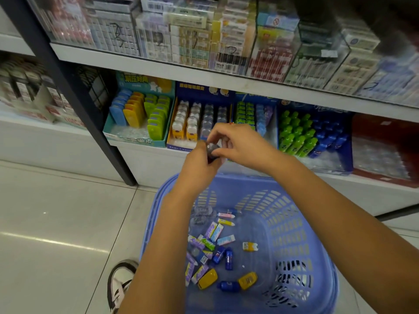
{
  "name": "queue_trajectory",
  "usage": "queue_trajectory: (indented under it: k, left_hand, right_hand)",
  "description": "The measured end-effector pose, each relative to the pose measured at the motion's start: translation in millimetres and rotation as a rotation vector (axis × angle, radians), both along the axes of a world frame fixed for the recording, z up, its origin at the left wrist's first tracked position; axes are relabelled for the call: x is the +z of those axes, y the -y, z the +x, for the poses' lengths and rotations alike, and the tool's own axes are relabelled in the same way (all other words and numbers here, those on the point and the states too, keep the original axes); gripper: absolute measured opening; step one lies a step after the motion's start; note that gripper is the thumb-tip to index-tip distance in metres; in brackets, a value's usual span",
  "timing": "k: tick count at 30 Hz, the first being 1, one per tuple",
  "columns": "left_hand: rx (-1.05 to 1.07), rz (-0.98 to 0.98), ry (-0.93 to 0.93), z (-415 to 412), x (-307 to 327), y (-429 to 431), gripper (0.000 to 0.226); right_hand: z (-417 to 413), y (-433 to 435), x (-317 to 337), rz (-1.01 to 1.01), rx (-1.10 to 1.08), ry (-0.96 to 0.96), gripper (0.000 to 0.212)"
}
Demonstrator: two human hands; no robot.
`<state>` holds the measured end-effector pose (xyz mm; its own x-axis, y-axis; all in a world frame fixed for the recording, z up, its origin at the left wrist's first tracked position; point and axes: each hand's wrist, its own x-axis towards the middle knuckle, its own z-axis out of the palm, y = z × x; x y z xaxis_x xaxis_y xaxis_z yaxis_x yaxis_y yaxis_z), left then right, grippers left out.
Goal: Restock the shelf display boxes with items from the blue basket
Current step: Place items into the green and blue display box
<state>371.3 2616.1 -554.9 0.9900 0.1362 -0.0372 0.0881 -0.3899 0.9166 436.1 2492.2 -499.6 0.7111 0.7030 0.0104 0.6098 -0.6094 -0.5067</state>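
Blue basket (294, 223) holding small packets (210, 243) sits on a glossy pale tiled floor (56, 211). Above it, left hand (199, 164) and right hand (238, 143) both pinch one small dark item (212, 150), before white shelves (158, 69) of display boxes (204, 123).

**Bright plastics over pale tile**

The basket (283, 211) is lavender-blue, its walls patterned with rows of slots. In it lie yellow cases (207, 278), dark blue bottles (229, 258) and purple-and-white packets (212, 230). A teal display box (136, 140) holds blue, orange and lime-green pieces. Further along the shelf there are green bottles (297, 134), royal blue bottles (328, 138) and a red box (385, 130). The small item (212, 150) pinched between the left hand (199, 164) and right hand (240, 146) looks dark and glossy. The shoe (120, 288) is white with black stripes, and the floor tiles (56, 223) are pale grey.
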Motion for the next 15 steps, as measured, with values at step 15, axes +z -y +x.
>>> queue_trajectory:
  k: [15]
  left_hand:
    - [-0.077, 0.506, 0.044, 3, -36, -5, 0.057]
  right_hand:
    - [50, 1, -34, -0.077, -0.253, 0.207, 0.022]
